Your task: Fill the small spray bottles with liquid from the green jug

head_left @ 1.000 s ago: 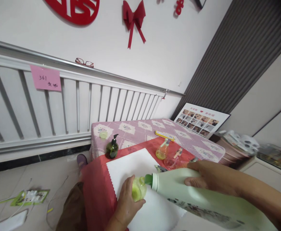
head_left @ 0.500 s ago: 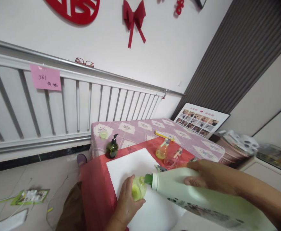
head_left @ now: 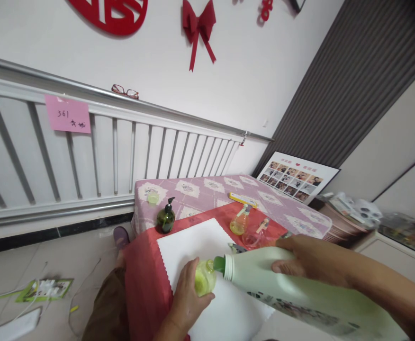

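My left hand (head_left: 188,296) is closed around a small yellow-green see-through bottle (head_left: 205,278), tilted with its mouth towards the right. My right hand (head_left: 296,260) grips a large pale green detergent bottle (head_left: 321,298), which lies tipped on its side. Its green spout (head_left: 219,264) meets the mouth of the small bottle. Whether liquid is flowing cannot be made out. Beneath both is a white mat (head_left: 189,241) with a scalloped edge, on a red cloth (head_left: 139,284). A dark green pump bottle (head_left: 165,218) stands at the mat's far left corner.
Beyond the mat are a yellow spray bottle (head_left: 239,222) and a pink spray bottle (head_left: 255,235). A yellow case (head_left: 243,200) and a small pale green cup (head_left: 153,198) rest on the patterned tablecloth (head_left: 214,186). Behind runs a white radiator (head_left: 122,156); a power strip (head_left: 47,289) lies on the floor.
Both hands and both held bottles stay almost in place. At the lower left, the leg and the red cloth's edge have shifted slightly.
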The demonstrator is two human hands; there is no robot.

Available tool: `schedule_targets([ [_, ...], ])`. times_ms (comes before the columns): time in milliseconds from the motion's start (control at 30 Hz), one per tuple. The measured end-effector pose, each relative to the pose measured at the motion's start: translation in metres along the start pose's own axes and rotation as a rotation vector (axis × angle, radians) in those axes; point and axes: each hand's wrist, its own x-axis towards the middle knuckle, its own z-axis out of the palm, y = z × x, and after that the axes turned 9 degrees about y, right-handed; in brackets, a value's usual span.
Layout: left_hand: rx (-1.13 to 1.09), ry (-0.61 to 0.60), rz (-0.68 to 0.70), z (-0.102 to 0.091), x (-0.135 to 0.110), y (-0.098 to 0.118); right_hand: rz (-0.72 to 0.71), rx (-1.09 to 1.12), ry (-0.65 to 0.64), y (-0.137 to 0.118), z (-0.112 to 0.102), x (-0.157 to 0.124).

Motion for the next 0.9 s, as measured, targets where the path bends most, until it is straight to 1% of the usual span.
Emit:
schedule_targets([
  [67, -0.006, 0.002, 0.003, 0.0005, -0.0002, -0.0013, -0.008, 0.044, -0.086, -0.0016, -0.003, -0.0005],
  [100, -0.007, 0.002, 0.006, 0.0005, -0.0005, -0.0015, -0.007, 0.051, -0.104, -0.0027, -0.0046, -0.0009],
  [233, -0.005, 0.0, 0.011, -0.0006, -0.0018, 0.0005, -0.012, 0.038, -0.1, -0.0057, -0.0078, -0.0027],
  [367, 0.006, -0.004, 0.009, -0.0014, -0.0018, 0.0028, -0.01, 0.053, -0.101, -0.0054, -0.006, -0.0029],
  [533, 0.003, -0.007, 0.011, -0.0005, -0.0006, 0.0009, -0.019, 0.026, -0.089, -0.0049, -0.0055, -0.0026],
  [667, 0.006, -0.007, 0.01, -0.0002, 0.0003, 0.0001, -0.004, 0.057, -0.099, -0.0073, -0.0072, -0.0031],
  [900, -0.003, 0.001, 0.011, -0.0009, -0.0012, 0.0015, -0.004, 0.039, -0.092, -0.0069, -0.0075, -0.0027],
])
